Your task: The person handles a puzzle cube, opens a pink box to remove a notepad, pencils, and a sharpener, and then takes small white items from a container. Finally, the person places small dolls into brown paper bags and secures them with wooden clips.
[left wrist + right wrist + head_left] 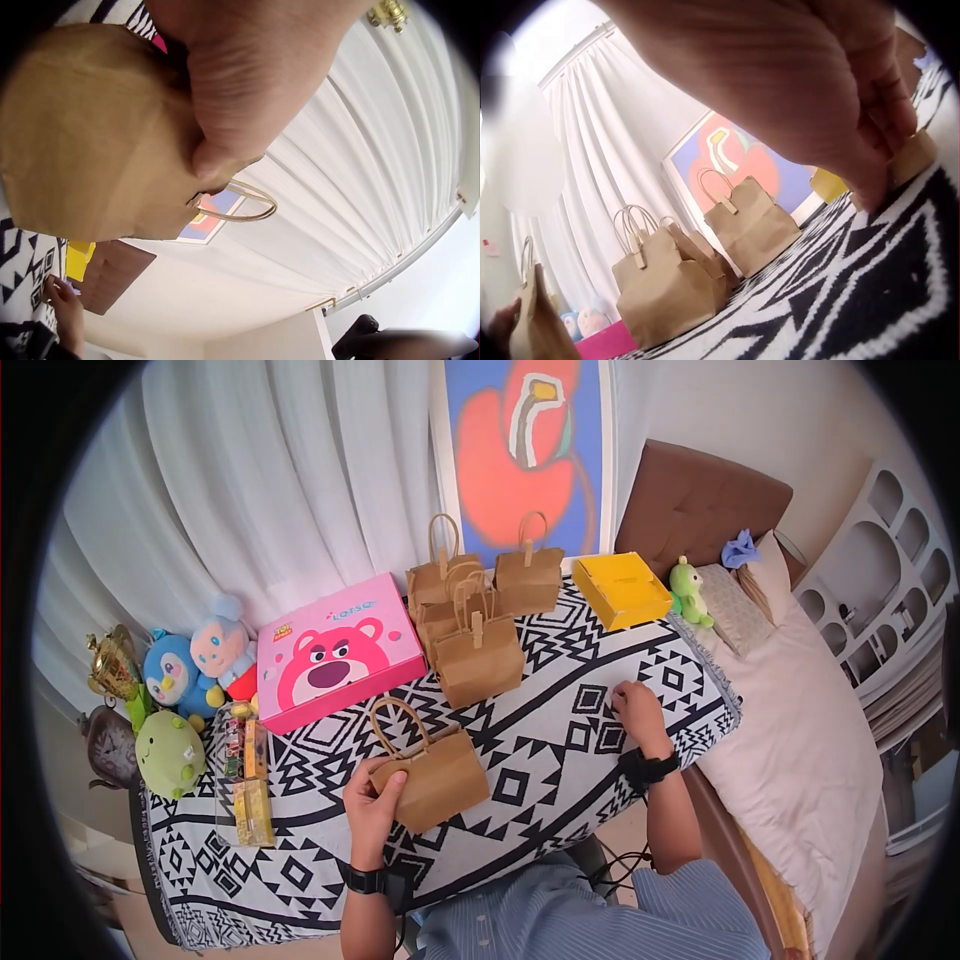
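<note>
My left hand [372, 800] grips a brown paper bag [440, 785] by its upper edge, thumb on the near side and fingers behind it. The bag's twisted handle stands up above the hand; the left wrist view shows the thumb pressed on the paper [97, 142]. Farther right, my right hand [640, 715] is low over the patterned cloth [545, 765], its fingers curled. In the right wrist view, those fingers pinch a small tan piece [915, 159] close to the cloth; I cannot tell its kind.
Several more paper bags [480, 665] with clips at the handles stand behind. A pink bear box [340, 650] lies left of them, a yellow box [622, 590] right. Plush toys [172, 755], a trophy [115, 665] and small packets [253, 800] line the left; a bed [800, 740] adjoins the right.
</note>
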Demonstrator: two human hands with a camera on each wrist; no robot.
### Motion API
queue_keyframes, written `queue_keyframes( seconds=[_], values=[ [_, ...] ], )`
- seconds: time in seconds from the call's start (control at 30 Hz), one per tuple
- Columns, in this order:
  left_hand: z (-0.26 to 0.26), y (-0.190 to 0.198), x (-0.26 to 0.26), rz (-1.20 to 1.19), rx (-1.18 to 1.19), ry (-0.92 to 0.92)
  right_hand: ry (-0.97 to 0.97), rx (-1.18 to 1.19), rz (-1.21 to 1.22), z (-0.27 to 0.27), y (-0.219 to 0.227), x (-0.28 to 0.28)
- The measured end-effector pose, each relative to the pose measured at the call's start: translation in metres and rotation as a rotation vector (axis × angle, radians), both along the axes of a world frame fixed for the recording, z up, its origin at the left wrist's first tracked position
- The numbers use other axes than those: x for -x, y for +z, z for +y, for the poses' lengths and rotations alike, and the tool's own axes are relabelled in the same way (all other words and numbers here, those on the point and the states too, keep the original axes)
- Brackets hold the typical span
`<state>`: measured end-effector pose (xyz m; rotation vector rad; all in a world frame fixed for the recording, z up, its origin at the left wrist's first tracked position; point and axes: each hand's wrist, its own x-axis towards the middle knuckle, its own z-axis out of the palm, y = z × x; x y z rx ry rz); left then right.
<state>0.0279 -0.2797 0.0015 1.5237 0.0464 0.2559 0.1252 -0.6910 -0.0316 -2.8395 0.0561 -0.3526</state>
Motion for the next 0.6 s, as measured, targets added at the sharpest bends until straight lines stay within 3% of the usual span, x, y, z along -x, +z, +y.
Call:
queue_keyframes(
  seconds=[0.1,0.13,0.33,0.4,0.47,0.6],
  values=[
    [-0.002,-0.002,0.0,0.003,-0.04,0.003,-0.047,-0.097,0.021,0.005,0.005,-0.005],
    [0.0,-0.004,0.001,-0.007,-0.041,-0.001,0.008,-0.269,0.02,0.016,0.017,-0.001],
    [-0.004,0.002,0.0,-0.081,-0.083,-0.02,0.592,-1.197,0.281,0.117,0.107,0.045],
    [-0.003,0.008,0.002,-0.078,-0.083,-0.038,0.861,-1.185,0.291,0.144,0.118,0.055],
    [-0.004,0.009,0.002,-0.105,-0.095,-0.035,1.009,-1.086,0.164,0.171,0.125,0.062],
    [-0.002,0.009,0.003,-0.137,-0.113,-0.088,1.012,-1.095,0.102,0.198,0.116,0.061]
  ],
)
